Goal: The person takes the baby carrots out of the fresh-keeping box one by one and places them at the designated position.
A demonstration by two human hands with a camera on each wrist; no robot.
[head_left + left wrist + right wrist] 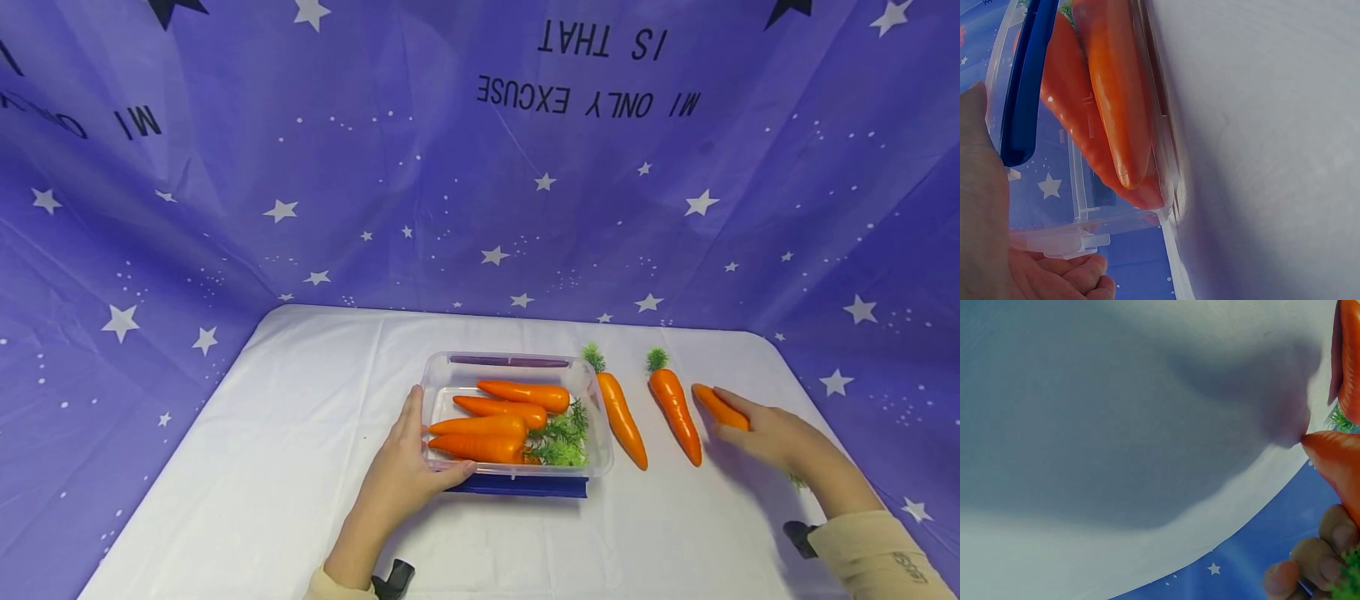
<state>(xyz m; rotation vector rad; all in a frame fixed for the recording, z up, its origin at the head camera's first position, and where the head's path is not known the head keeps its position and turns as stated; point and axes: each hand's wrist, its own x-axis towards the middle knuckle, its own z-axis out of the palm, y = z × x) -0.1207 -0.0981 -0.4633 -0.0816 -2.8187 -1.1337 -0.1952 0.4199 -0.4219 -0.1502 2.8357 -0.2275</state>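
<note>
A clear plastic container (517, 360) with a blue latch flap (517, 486) stands on the table and holds several orange carrots (480, 448) with green tops. My left hand (405, 471) grips its near left corner, thumb along the front and fingers at the left side. In the left wrist view, carrots (1116, 81) show through the clear wall. At the right, my right hand (772, 437) holds a carrot (718, 407) by its body; the hand hides much of it. In the right wrist view this carrot (1338, 459) points its tip at the table, beside curled fingers (1313, 559).
Two more carrots lie between the container and my right hand: one carrot (622, 421) close to the container's right wall, another carrot (677, 417) farther right. A white cloth (225, 475) covers the table. A purple star-printed curtain (450, 167) hangs around its back and sides.
</note>
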